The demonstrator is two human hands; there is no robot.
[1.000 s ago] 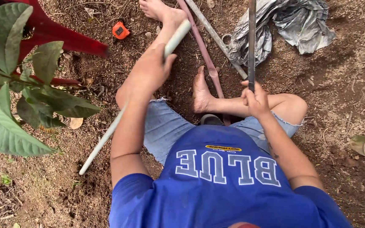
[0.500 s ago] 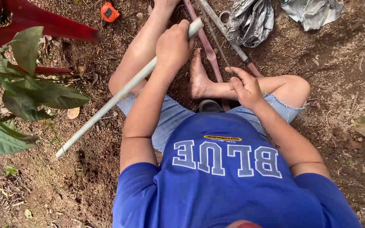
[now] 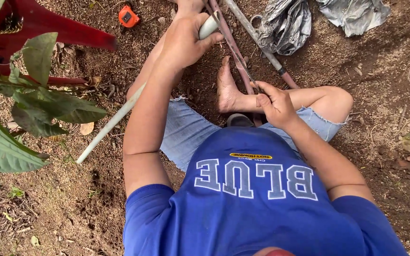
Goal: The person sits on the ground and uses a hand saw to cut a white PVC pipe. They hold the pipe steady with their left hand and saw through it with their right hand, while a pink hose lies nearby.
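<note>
I sit on bare soil with my legs bent. My left hand [image 3: 183, 42] is closed around the far end of a long white pipe [image 3: 110, 125], which slants down to the left across my thigh. My right hand [image 3: 274, 104] grips the near end of a thin dark saw blade [image 3: 236, 54]. The blade runs up and to the left, and its far end lies by the pipe end at my left fingers. My bare foot [image 3: 226, 90] rests between the two hands.
A grey rod with a reddish end [image 3: 255, 35] lies beside the blade. Crumpled grey plastic sheets [image 3: 285, 23] sit at the top right. An orange tape measure [image 3: 129, 16] and a red plastic chair [image 3: 48, 28] are at the top left, and a leafy plant [image 3: 5, 118] at the left.
My left hand slid up to the pipe's far end. My right hand lowered from holding a rod upright and now grips the blade laid towards the pipe end.
</note>
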